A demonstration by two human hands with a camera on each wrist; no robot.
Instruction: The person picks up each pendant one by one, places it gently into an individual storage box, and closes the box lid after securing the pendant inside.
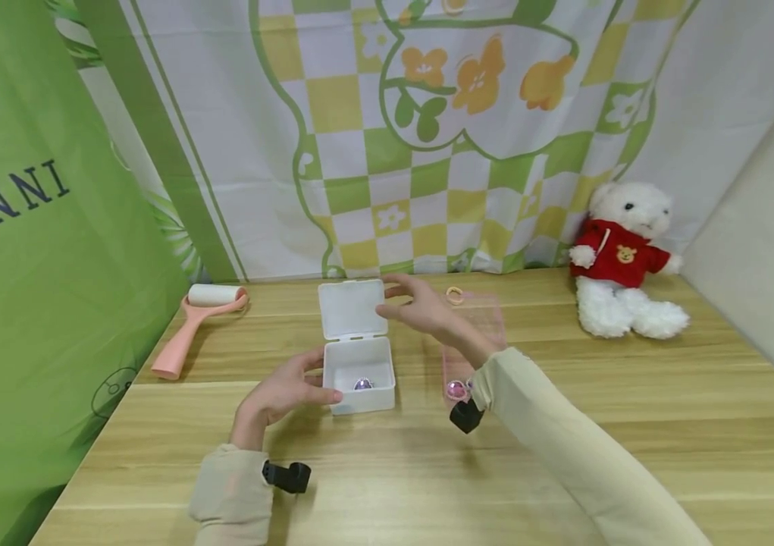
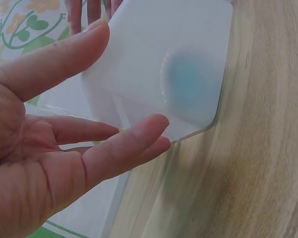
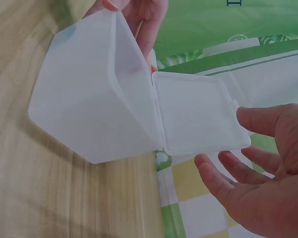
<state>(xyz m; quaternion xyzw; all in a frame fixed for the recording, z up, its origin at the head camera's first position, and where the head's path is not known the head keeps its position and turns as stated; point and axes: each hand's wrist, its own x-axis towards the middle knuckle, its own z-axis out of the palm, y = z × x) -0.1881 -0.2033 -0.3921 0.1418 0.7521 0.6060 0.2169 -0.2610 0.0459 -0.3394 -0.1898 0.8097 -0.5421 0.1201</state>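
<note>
A small white plastic box stands on the table with its hinged lid tipped up and back. Inside lies an oval purple gem with a pale beaded rim; through the wall it shows as a bluish blur in the left wrist view. My left hand grips the box's left side, thumb at the front corner, fingers along the outer wall. At the lid's right edge, my right hand holds it between thumb and fingers, as the right wrist view shows.
Right of the box lies a clear pink tray, partly hidden by the right forearm, with pink-purple gems at its near end and a tan ring at its far end. A pink-handled lint roller lies left; a white plush bear sits right.
</note>
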